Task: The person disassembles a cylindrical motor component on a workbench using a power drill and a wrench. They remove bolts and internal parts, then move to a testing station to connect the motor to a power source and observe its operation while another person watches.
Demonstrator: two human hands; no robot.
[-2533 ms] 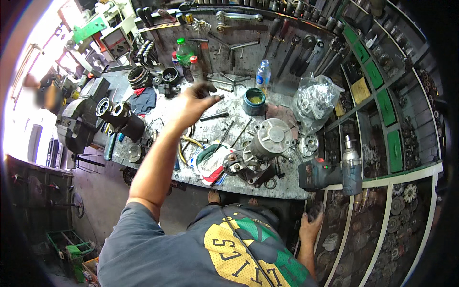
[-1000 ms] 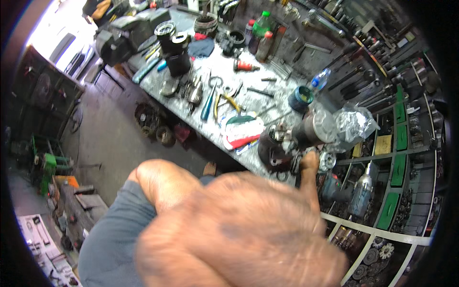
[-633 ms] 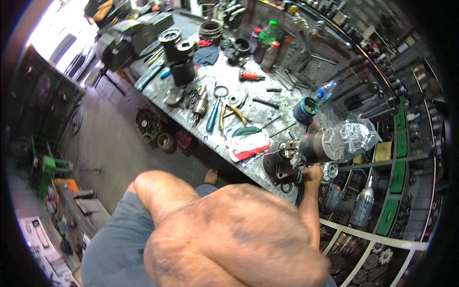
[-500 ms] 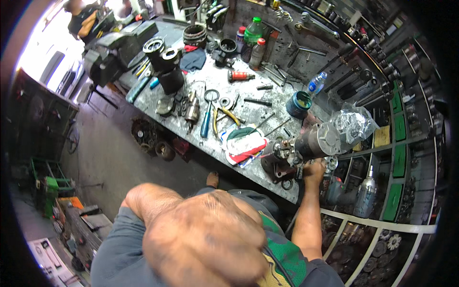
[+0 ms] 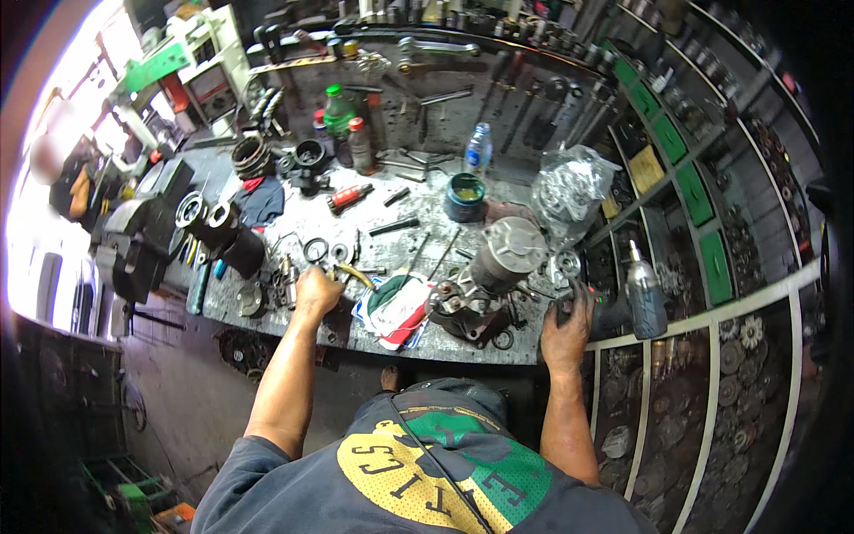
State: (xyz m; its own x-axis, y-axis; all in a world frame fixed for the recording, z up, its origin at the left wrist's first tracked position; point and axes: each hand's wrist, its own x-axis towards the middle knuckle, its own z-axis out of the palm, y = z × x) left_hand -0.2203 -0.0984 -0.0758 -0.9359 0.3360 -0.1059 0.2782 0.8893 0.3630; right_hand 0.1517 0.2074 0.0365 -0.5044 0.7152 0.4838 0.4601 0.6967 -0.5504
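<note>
My left hand (image 5: pixel 318 292) reaches onto the bench, fingers curled downward beside a yellow-handled pair of pliers (image 5: pixel 360 276); what they close on is hidden beneath the hand. A metal drill chuck-like part (image 5: pixel 287 276) lies just left of it. At the bench's right end, my right hand (image 5: pixel 567 329) has its fingers bent around something dark that I cannot make out. Left of that hand a starter motor (image 5: pixel 507 256) stands with its grey cylinder tilted up. Between the hands lies a red, white and green cloth (image 5: pixel 400 311). A black ring (image 5: pixel 503 339) rests near the front edge.
A blue tub (image 5: pixel 465 198), a water bottle (image 5: pixel 478 149) and a clear plastic bag (image 5: pixel 574 191) stand farther back. Drink bottles (image 5: pixel 339 114) and a red tool (image 5: pixel 350 198) are at centre left. A bench vise (image 5: pixel 142 236) sits far left; parts shelves (image 5: pixel 712 334) line the right.
My left hand has come from close in front of the camera down to the bench, covering where the blue-handled screwdriver lay. My right hand has moved back from the starter motor. The view has turned.
</note>
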